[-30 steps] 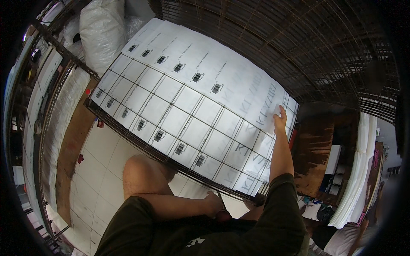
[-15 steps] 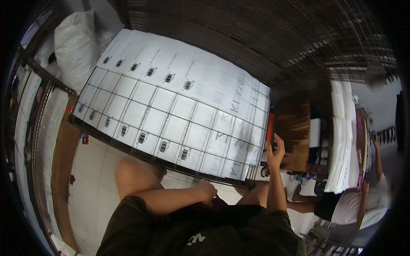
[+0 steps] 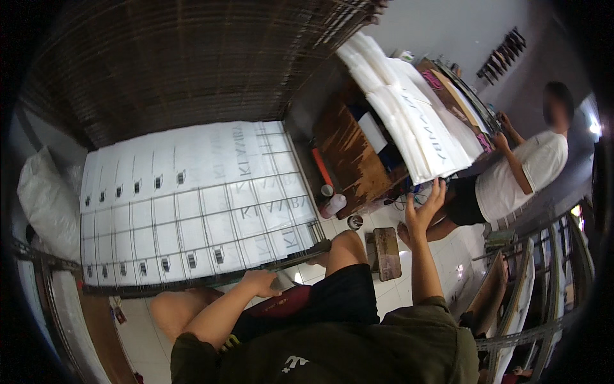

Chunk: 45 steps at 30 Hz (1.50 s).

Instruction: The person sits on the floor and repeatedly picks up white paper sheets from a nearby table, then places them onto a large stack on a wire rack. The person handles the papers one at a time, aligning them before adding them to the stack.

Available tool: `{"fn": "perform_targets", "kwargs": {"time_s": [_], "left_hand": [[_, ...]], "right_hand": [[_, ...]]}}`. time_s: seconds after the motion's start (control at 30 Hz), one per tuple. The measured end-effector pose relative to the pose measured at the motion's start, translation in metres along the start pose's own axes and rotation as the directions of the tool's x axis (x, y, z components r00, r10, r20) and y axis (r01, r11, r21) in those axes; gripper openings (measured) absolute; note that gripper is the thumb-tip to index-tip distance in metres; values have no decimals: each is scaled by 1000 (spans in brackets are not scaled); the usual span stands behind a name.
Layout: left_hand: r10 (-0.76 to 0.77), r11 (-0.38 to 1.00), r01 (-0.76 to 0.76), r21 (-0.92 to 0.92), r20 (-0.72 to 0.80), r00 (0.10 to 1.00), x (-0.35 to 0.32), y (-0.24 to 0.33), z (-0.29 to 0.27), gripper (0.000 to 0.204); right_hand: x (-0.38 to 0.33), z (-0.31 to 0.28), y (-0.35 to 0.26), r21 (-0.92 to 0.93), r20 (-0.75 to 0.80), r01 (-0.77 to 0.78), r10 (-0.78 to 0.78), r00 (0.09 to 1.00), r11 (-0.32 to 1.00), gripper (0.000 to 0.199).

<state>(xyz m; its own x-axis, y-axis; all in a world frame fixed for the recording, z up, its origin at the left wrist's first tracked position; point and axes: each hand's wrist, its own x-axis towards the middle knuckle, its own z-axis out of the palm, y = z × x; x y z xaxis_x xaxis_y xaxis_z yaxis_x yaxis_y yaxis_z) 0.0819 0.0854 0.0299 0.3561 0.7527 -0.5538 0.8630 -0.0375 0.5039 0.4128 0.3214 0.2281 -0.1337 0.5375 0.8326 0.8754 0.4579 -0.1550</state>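
My left hand (image 3: 259, 283) is closed, low over my lap by the front edge of a wire rack (image 3: 211, 280). A grey, flat-looking shape lies by its fingertips; whether it is held is unclear. Out to the right, my right hand (image 3: 425, 210) is raised, thumb and fingers apart. Its fingertips reach the near edge of a stack of white sheets (image 3: 409, 121), some with dark lettering; contact cannot be made out. On the rack lie overlapping white printed sheets (image 3: 198, 153) with small dark code patches, with a wire grid over the nearer part.
More wire shelves (image 3: 173, 57) tilt up behind the rack. A wooden cabinet (image 3: 339, 147), a white bottle (image 3: 334, 205) and a small wooden stool (image 3: 386, 254) are on the right. Another person (image 3: 524, 169) stands at a table beyond. A stuffed white sack (image 3: 51, 198) sits far left.
My view has swung to the right, bringing the sheet stack and the other person further in. My right hand has gone from beside the rack to the stack's edge. My left hand stays low.
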Motion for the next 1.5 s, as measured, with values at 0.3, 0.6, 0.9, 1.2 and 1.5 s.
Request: {"fn": "perform_targets", "kwargs": {"time_s": [0.3,0.6,0.9,1.2,1.5], "left_hand": [[-48,999,47,-26,-42,998,-4,-16,1,76],[-59,996,58,-61,-4,998,-8,-17,-6,78],[-32,995,31,-93,-10,999,2,-17,-3,78],[-11,998,7,-66,-53,999,4,-28,3,80],[-48,993,47,-109,-8,999,1,-33,0,78]], "right_hand": [[5,-5,17,159,239,-158,117,964,975,85],[12,-24,22,220,324,-220,142,935,950,79],[95,-19,56,800,-39,-355,632,774,484,55],[200,48,53,901,430,-224,704,565,-370,101],[203,146,69,927,357,-275,831,427,-256,31]]}}
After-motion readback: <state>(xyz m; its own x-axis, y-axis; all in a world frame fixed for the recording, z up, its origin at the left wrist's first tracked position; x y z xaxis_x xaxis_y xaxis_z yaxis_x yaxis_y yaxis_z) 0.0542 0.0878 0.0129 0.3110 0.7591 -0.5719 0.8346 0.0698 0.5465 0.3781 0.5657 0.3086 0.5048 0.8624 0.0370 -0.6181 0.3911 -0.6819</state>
